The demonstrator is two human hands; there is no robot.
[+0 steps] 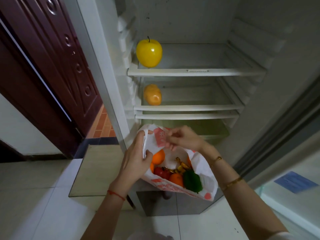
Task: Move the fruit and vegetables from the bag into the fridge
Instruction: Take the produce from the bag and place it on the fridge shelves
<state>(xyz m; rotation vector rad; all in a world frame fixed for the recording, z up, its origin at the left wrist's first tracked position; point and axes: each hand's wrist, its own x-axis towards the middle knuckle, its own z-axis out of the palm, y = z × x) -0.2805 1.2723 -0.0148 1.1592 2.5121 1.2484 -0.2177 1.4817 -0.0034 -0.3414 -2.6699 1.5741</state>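
White plastic, printed in orange-red, fills the lower centre of the frame: the bag [174, 163] hangs in front of the open fridge [195, 71], held between our two hands. Our left hand [136, 158] is curled closed around the bag's left rim and handle, fingers pinching the film. Our right hand [183, 137] pinches the far edge of the mouth at frame centre, thumb and fingertips closed on the plastic, pulling it open. Neither hand has any produce in it.

Inside the mouth we can see an orange [158, 156] tucked just beside our left thumb, a red fruit [161, 172] below it, another orange fruit [176, 179], a green pepper [192, 181] toward the lower right, and some small brownish-yellow pieces between them that we cannot identify. Already in the fridge, a yellow apple [149, 51] sits at the left end of the upper shelf [195, 72], and a yellowish-orange piece [152, 95] lies on the shelf below.

We judge the next pick turns on this: the produce lies straight below and between the hands, and the shelves are up and ahead in the frame. The right hand holds only a loose edge, so it looks freer to dip down, while the left bears the bag. The pepper's long axis runs roughly toward us.
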